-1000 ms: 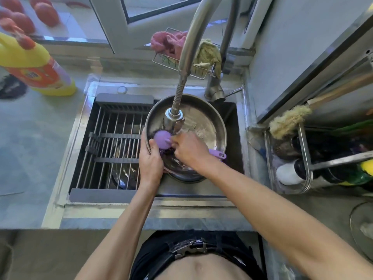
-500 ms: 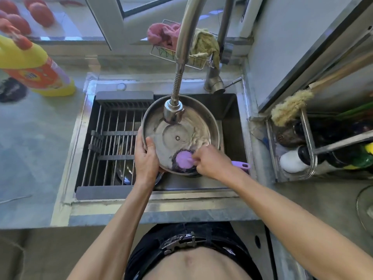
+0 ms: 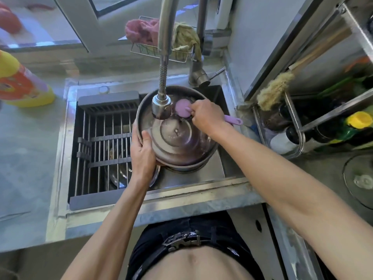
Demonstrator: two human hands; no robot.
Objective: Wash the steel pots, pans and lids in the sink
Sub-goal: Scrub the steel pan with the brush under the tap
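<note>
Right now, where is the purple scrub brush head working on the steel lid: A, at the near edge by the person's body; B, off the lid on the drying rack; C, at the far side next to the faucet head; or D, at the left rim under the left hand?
C: the right hand presses the purple scrub brush onto the far side of the steel lid, beside the faucet head.

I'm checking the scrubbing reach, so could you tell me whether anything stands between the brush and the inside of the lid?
Only partly. The faucet head hangs over the lid just left of the brush, which the right hand already holds against the far rim. The left hand grips the near-left edge.
</note>
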